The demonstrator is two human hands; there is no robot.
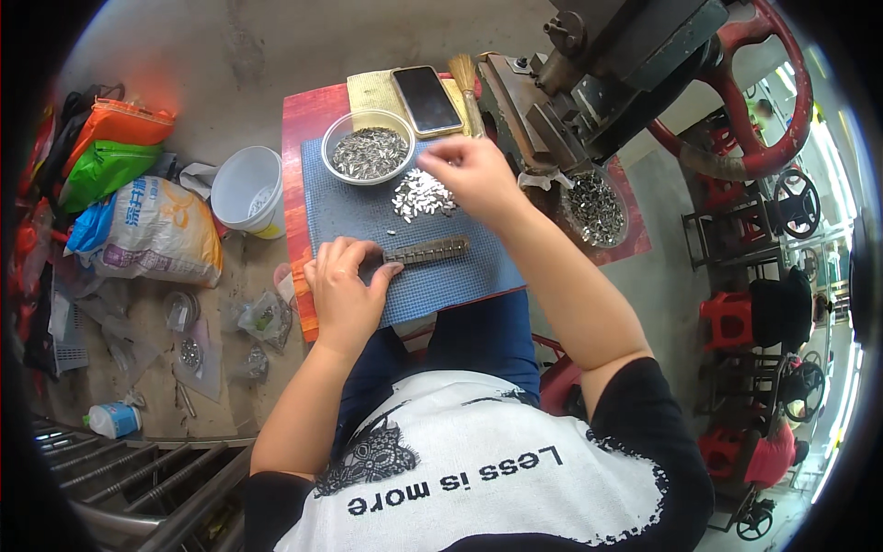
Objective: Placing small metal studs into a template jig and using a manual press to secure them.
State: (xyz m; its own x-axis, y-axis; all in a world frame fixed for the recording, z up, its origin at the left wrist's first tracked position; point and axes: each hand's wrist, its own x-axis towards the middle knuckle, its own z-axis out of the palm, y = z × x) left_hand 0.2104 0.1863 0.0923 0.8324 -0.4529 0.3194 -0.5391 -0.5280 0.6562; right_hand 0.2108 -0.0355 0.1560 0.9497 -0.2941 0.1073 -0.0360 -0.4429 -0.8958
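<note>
Pressing down on one end of a metal bar (426,249), the left hand (345,293) lies flat with its fingers curled a little, and its thumb tip touches the bar's left end. The bar lies long ways from left to right across a blue mat (345,207), with a row of small slots along it. The right hand (476,175) hovers above and to the right, fingers pinched together. It may hold one tiny piece, but that is too small to tell. Just under and left of that hand sits a little pile of shiny pieces (423,195). The pile is between the right hand and the bar, so the right hand is the nearer one to it. A clear bowl (370,147) full of more pieces stands at the top of the mat. Beside it lie a phone (428,99) and a small brush (467,83). A second bowl (594,208) is off to the right, under a grey machine (607,55). A white bucket (246,189) stands on the floor to the left.
</note>
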